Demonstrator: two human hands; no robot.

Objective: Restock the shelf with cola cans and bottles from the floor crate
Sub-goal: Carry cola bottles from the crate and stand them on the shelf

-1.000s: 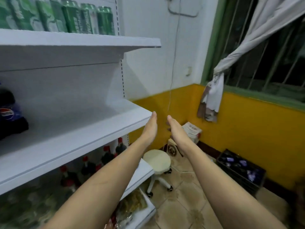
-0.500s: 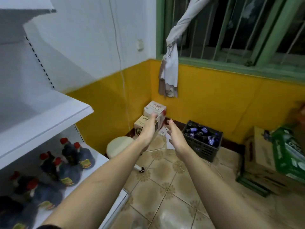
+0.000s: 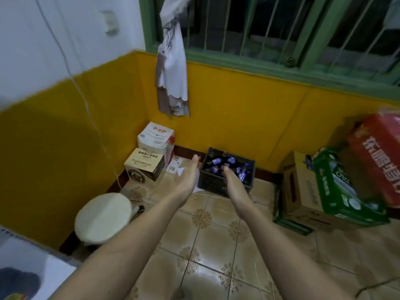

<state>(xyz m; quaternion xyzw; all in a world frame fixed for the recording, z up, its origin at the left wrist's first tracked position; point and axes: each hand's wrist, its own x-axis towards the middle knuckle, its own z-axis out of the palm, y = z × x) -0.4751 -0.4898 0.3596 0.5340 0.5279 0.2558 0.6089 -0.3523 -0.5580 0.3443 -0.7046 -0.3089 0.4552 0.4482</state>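
A black plastic crate stands on the tiled floor against the yellow wall. Inside it lie several dark cola bottles and cans with blue labels. My left hand is stretched forward, fingers straight, palm facing inward, just left of the crate in the view. Fingers straight as well, my right hand overlaps the crate's front in the view. Both hands hold nothing. A white shelf corner with a dark bottle shows at the bottom left.
A round cream stool stands at left on the floor. Two stacked cartons fill the corner. Brown, green and red boxes are piled at right. A white cloth hangs from the green barred window.
My view has swung right and down, away from the shelves toward the floor crate. The crate now sits closer and centred, and both empty hands stay stretched out ahead.
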